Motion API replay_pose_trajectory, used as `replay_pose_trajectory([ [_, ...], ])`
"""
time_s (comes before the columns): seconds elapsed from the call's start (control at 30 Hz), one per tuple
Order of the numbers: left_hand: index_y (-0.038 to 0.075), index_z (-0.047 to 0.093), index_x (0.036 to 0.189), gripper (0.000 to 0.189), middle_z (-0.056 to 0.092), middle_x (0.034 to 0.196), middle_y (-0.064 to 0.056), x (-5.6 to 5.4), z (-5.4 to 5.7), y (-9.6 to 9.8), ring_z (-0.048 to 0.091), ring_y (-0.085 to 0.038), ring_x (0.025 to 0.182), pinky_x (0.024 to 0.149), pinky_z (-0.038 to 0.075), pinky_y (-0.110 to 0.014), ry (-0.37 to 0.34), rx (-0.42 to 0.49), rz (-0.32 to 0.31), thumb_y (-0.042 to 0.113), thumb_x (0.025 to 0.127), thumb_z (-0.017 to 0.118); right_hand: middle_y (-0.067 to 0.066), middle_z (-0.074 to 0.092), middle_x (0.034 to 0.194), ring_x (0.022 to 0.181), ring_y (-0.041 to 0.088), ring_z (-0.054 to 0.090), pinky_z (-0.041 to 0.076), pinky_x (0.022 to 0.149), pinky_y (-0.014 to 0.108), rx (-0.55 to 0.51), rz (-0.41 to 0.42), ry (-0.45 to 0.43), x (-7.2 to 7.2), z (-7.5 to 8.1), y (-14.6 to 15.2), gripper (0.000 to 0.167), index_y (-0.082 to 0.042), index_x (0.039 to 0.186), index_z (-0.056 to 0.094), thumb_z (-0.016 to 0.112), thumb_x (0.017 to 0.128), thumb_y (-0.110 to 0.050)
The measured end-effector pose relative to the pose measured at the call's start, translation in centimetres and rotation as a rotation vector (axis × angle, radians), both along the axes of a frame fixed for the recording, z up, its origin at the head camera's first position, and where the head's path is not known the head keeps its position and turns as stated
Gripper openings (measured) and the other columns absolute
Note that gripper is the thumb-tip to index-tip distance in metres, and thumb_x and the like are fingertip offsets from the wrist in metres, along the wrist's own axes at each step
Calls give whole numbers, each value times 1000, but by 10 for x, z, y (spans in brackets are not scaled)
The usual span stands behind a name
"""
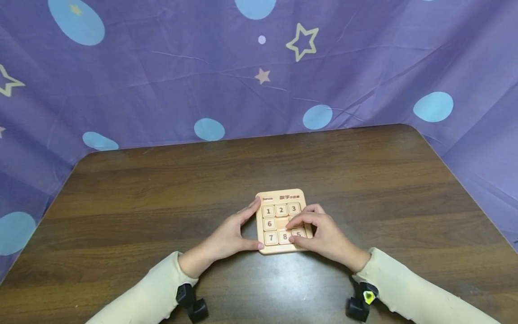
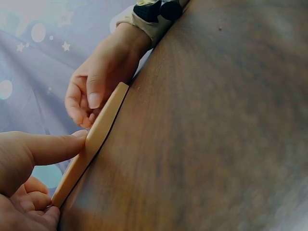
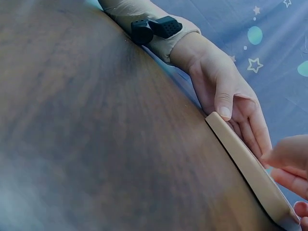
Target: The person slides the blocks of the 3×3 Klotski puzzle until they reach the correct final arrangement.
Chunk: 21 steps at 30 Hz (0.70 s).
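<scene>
A pale wooden number slide puzzle [image 1: 279, 198] lies flat on the table, its numbered tiles facing up. The top row reads 1, 2, 3; 6 is at the left of the middle row, and 7, 8, 5 run along the bottom. A bare slot [image 1: 281, 223] shows in the centre. My left hand [image 1: 226, 236] holds the board by its left side, thumb at the near corner and fingers at the far one. Over the right part is my right hand [image 1: 323, 231], index fingertip at the slot and thumb at the 8 tile [image 1: 284, 237]. It hides the middle-right tile mostly.
The brown wooden table [image 1: 162, 189] stretches out around the board. A purple curtain [image 1: 162, 81] with stars and blue ovals hangs behind its far edge. Black wrist cameras [image 1: 192, 302] sit at both pale sleeves.
</scene>
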<state>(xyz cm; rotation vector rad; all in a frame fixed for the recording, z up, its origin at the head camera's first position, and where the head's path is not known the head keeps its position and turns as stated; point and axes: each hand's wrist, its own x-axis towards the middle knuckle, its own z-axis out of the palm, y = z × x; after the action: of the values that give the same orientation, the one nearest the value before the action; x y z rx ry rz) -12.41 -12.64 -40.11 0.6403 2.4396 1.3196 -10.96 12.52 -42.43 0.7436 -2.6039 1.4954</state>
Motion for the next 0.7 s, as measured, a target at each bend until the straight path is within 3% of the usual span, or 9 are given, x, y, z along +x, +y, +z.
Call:
replay_pose_trajectory([
  [0.27,1,26,147,99,23,154,-11,0,0,0,20,-24,142,115,15,-42,4,-2,0,8,66,83,-4,64,93,92,13,54,41,86,27,-27,-77,3,-8,1,8,21,-18,91,73,76,73,-6],
  [0.7,1,26,147,98,22,154,-11,0,-1,1,19,-24,142,115,14,-42,-3,7,-1,8,67,82,-4,66,96,93,16,55,41,88,35,65,-142,-30,-11,7,14,29,-16,94,71,73,68,-4],
])
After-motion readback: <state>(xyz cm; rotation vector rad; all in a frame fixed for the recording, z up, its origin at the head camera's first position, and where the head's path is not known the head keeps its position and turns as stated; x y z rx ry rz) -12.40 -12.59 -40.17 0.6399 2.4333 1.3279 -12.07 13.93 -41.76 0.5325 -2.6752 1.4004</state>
